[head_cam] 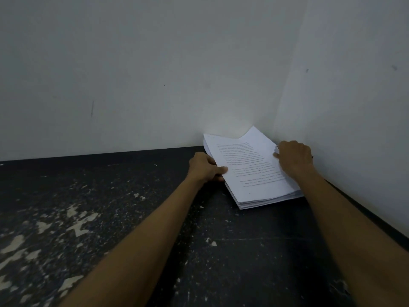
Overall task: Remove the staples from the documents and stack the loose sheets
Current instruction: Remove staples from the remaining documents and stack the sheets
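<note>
Table: a dark table (115,218) with pale patches of worn finish, most of them toward its near left part; its far edge and right edge meet two white walls (137,69).
Task's thing: a thick stack of paper (250,173) lies flat in the far right corner of the table, turned a little askew to the edges, its right side close along the right wall.
Top sheet: printed lines of text face up, too blurred to read; at the far end one corner juts out past the rest of the stack, toward the corner of the walls.
Left hand: the left hand (204,167) grips the left edge of the stack, thumb laid over the top sheet, the other fingers tucked against the side and underneath.
Right hand: the right hand (295,156) sits on the right edge of the stack near its far end, fingers curled, thumb tip touching the top sheet; I cannot tell whether it pinches paper or holds something small.
Arms: both bare forearms reach in from the near edge.
</note>
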